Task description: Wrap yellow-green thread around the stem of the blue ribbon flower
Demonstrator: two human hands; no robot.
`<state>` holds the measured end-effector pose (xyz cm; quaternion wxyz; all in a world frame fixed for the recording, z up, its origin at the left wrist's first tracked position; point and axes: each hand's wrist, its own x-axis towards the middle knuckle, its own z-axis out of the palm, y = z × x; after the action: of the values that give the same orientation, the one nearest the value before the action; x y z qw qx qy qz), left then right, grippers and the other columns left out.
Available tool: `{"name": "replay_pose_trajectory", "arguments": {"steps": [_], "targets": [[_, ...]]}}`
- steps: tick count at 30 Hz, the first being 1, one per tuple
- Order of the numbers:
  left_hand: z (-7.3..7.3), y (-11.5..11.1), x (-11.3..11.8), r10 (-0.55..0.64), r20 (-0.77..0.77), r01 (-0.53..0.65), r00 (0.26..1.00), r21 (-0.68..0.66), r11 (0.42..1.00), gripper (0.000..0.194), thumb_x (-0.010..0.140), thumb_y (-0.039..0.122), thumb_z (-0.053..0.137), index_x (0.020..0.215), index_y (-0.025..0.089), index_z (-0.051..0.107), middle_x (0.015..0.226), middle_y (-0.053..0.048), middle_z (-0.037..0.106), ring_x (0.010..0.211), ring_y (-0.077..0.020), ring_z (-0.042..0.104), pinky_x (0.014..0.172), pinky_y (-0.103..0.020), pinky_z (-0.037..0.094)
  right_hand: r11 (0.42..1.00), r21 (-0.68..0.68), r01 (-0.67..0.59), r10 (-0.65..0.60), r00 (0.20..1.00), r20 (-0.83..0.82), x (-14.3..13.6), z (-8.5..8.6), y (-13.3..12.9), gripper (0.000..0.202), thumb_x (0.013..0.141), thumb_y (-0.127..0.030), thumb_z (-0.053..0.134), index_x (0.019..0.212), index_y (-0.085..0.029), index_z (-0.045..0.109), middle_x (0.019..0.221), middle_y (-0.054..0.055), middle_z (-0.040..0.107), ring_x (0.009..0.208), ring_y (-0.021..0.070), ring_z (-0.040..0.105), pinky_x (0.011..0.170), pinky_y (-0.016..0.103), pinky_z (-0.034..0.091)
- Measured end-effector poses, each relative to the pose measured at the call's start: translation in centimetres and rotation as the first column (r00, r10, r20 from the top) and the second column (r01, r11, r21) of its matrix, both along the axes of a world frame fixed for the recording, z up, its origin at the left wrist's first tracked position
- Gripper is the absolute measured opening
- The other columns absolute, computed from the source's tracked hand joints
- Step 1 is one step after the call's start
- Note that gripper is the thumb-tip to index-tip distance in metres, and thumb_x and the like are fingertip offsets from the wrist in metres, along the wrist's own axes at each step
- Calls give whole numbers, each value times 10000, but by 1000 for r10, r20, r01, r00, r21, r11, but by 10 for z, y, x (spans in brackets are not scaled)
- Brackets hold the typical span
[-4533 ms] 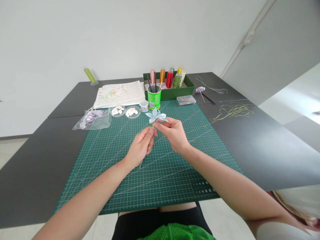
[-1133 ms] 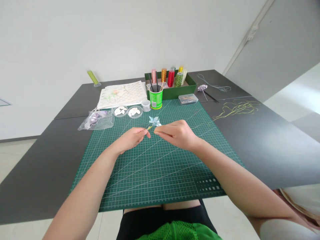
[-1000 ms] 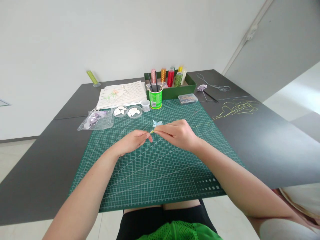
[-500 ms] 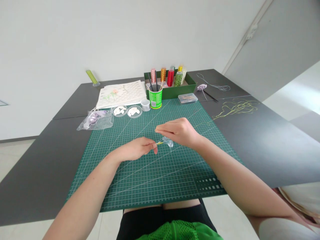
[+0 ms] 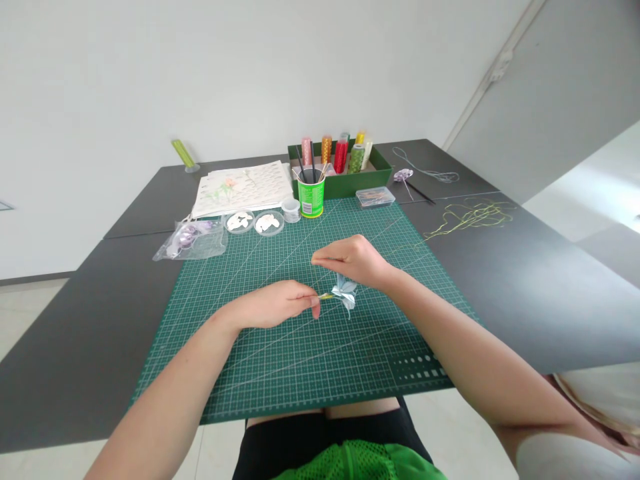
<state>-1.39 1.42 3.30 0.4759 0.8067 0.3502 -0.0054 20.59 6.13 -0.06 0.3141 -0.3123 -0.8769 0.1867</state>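
- Below the frame's centre, the left hand [image 5: 279,304] is pinching the stem [image 5: 327,296] of a blue flower [image 5: 344,292], probably to spare the petals.
- Just above the flower in the frame, the right hand [image 5: 356,259] is pressing its fingertips together; whether thread lies between them, I cannot tell.
- Toward upper centre, a green cup [image 5: 311,200] is holding dark rods [image 5: 313,157] upright, presumably for easy reach across the cutting mat [image 5: 280,367].
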Motion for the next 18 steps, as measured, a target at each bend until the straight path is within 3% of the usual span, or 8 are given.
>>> {"name": "replay_pose_trajectory", "arguments": {"steps": [8,14,18], "targets": [[4,-2,-1,9,-11,-9,1000,-2,1000,459,1027,441,337,928,185,705,816,-23,610,717,-160,543,672,-274,407,981,-190,-34,20,997,-78,-1,-17,12,220,919,-327,644,868,-175,794,851,32,789,763,150,720,691,240,494],[7,1,-6,98,63,-101,993,56,993,419,1026,456,369,925,183,671,737,7,530,658,-143,489,614,-259,379,974,-210,-83,81,997,-20,-6,-25,12,372,958,-318,536,667,-135,679,602,-13,603,563,78,457,563,225,327],[8,3,-9,199,127,-213,972,105,971,400,1033,442,374,908,185,653,656,37,448,579,-120,411,558,-243,335,969,-242,-58,58,998,-10,-5,-26,11,334,917,-317,582,639,-143,642,605,-17,575,568,81,433,569,231,308]]}}
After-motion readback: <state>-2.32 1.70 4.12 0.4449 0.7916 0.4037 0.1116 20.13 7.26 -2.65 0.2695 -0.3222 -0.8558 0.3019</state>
